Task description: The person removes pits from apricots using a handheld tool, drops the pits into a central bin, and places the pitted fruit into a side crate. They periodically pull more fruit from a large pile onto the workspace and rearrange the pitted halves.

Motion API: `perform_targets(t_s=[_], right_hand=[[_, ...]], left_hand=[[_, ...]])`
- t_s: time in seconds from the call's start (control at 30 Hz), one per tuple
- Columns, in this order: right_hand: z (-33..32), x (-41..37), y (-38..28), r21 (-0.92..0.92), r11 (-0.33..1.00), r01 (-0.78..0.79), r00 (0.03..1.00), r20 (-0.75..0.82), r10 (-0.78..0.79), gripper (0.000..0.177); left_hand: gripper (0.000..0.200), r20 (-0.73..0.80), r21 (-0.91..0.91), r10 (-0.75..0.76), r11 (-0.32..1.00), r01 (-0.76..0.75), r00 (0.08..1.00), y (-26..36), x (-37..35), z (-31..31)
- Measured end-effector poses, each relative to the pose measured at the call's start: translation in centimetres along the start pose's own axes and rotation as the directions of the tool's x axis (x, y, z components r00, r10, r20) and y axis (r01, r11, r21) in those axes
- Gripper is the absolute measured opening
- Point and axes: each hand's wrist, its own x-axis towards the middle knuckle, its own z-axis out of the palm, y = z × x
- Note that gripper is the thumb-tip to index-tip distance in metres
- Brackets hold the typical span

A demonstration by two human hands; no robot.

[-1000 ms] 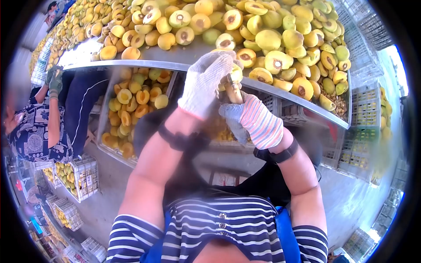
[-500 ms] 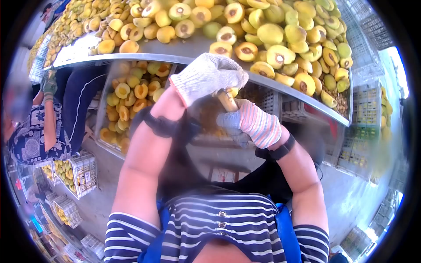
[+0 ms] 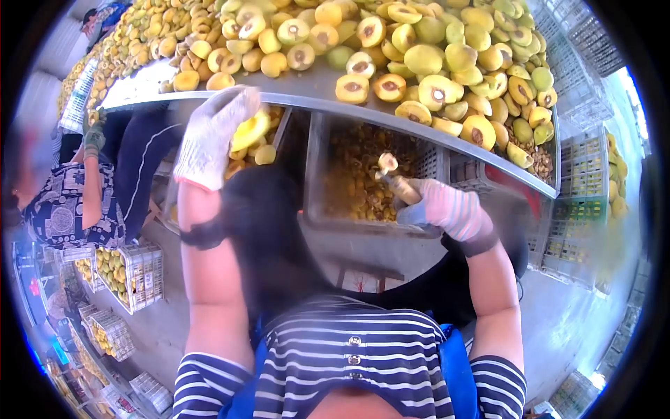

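My left hand (image 3: 220,133), in a white knit glove, is closed on a yellow fruit half (image 3: 251,130) above a crate of fruit halves at the left. In my striped-gloved right hand (image 3: 447,209) is a tool (image 3: 403,188) with a thick handle. A pale brown pit (image 3: 387,163) sits at the tool's upper end, over a bin (image 3: 319,174) of pits and scraps. Behind both hands, halved fruits (image 3: 438,91) lie heaped on a metal-edged table (image 3: 314,103).
At the left sits another person (image 3: 73,202) in a patterned top. Plastic crates with fruit (image 3: 139,276) stand on the floor beside them. More stacked crates (image 3: 576,202) are at the right.
My hands have come apart. My left hand moved left with the fruit half, and my right hand moved right and slightly down with the tool. The pit on the tool now shows.
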Motion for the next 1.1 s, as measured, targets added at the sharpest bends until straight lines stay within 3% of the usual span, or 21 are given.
perform_targets(t_s=[0.07, 0.1, 0.13, 0.2, 0.27, 0.3, 0.33, 0.4, 0.47, 0.57, 0.63, 0.67, 0.7, 0.73, 0.8, 0.87, 0.93, 0.97, 1.0, 1.07, 1.1], right_hand=[[0.5, 0.8, 1.2, -0.233, 0.967, -0.103, 0.995, -0.039, 0.096, 0.024], [0.7, 0.4, 1.6, -0.169, 0.980, -0.101, 0.993, -0.074, 0.089, 0.026], [0.8, 0.0, 2.1, -0.106, 0.989, -0.101, 0.990, -0.108, 0.089, 0.027], [0.5, 0.8, 6.8, -0.066, 0.989, -0.130, 0.990, -0.069, 0.125, 0.028], [1.0, 3.2, 14.7, -0.807, 0.588, 0.049, 0.990, -0.039, -0.136, 0.031], [0.9, 3.1, 14.4, -0.808, 0.587, 0.047, 0.990, -0.041, -0.135, 0.031], [1.0, 3.1, 13.6, -0.824, 0.566, -0.019, 0.996, 0.033, 0.081, 0.031], [0.9, 2.7, 11.7, -0.847, 0.526, -0.074, 0.947, 0.105, 0.303, 0.033], [0.3, 1.9, 9.8, -0.786, 0.607, 0.116, 0.901, -0.174, -0.397, 0.037], [-0.8, 3.2, 7.0, -0.401, 0.865, 0.301, 0.679, -0.546, -0.490, 0.035], [-1.4, 4.4, 4.5, -0.605, 0.749, 0.270, 0.543, -0.547, -0.637, 0.029], [-0.8, 4.1, 2.3, -0.605, 0.750, 0.266, 0.545, -0.548, -0.635, 0.029], [0.2, 3.8, -1.1, 0.029, 0.883, 0.468, 0.685, -0.643, -0.342, 0.027], [0.7, 3.7, -3.1, 0.650, 0.615, 0.446, 0.856, -0.510, -0.081, 0.024], [1.4, 5.4, -2.8, 0.710, 0.576, 0.405, 0.894, -0.441, -0.086, 0.025], [2.5, 6.5, -4.1, 0.779, 0.552, 0.298, 0.936, -0.352, -0.010, 0.026], [2.8, 7.9, -3.0, 0.786, 0.550, 0.283, 0.948, -0.316, -0.035, 0.031], [3.0, 8.6, -2.4, 0.302, 0.832, 0.464, 0.788, -0.569, -0.233, 0.034], [2.9, 9.2, -2.0, -0.290, 0.845, 0.449, 0.575, -0.630, -0.522, 0.037], [2.4, 8.0, -3.0, -0.508, 0.812, 0.287, 0.660, -0.510, -0.552, 0.049], [2.5, 7.5, -3.5, -0.650, 0.742, 0.167, 0.725, -0.429, -0.539, 0.054]], left_hand=[[0.060, -0.137, 0.859, 0.381, 0.505, -0.082, 0.915, -1.9, 1.4, -2.1], [0.063, -0.130, 0.911, 0.388, 0.410, -0.045, 0.912, -1.1, 1.6, -1.4], [0.063, -0.146, 0.706, 0.234, 0.705, -0.064, 0.961, 0.3, 1.3, 0.8], [0.062, 0.025, 0.635, 0.228, 0.748, -0.192, 0.973, 0.9, 2.8, 4.8], [0.071, 0.147, 0.767, 0.207, 0.593, -0.244, 0.967, -0.3, 6.3, 9.3], [0.072, 0.152, 0.807, 0.080, 0.565, -0.170, 0.985, -0.3, 7.2, 11.4], [0.071, 0.184, 0.889, -0.066, 0.436, -0.137, 0.981, -1.3, 9.1, 13.3], [0.069, 0.343, 0.779, -0.032, 0.568, -0.265, 0.939, -2.4, 10.2, 14.3], [0.068, 0.280, 0.746, 0.038, 0.620, -0.243, 0.959, -2.9, 10.4, 14.6], [0.062, 0.256, 0.583, 0.126, 0.771, -0.257, 0.959, -1.5, 8.7, 13.5], [0.054, 0.394, 0.503, 0.174, 0.781, -0.370, 0.902, 0.7, 6.8, 12.7], [0.054, 0.397, 0.500, 0.173, 0.783, -0.370, 0.902, 1.0, 5.9, 12.7], [0.050, 0.471, 0.297, 0.190, 0.885, -0.358, 0.861, 1.1, 4.9, 12.5], [0.046, 0.531, 0.084, 0.227, 0.945, -0.317, 0.816, 1.1, 4.0, 12.3], [0.036, 0.395, -0.423, 0.164, 0.906, 0.020, 0.904, 0.8, 1.9, 12.5], [0.031, 0.175, -0.550, 0.335, 0.813, -0.190, 0.926, -2.1, 1.9, 13.8], [0.036, 0.178, -0.771, 0.232, 0.637, -0.011, 0.956, -1.0, 1.3, 13.0], [0.036, 0.171, -0.771, 0.227, 0.636, -0.013, 0.959, -1.3, 1.8, 12.4], [0.038, 0.234, -0.852, 0.113, 0.503, 0.148, 0.966, -1.7, 2.6, 11.7], [0.040, 0.308, -0.899, 0.005, 0.329, 0.289, 0.951, -2.4, 3.4, 10.7], [0.041, 0.197, -0.800, 0.079, 0.589, 0.114, 0.977, -2.7, 3.4, 10.5]])
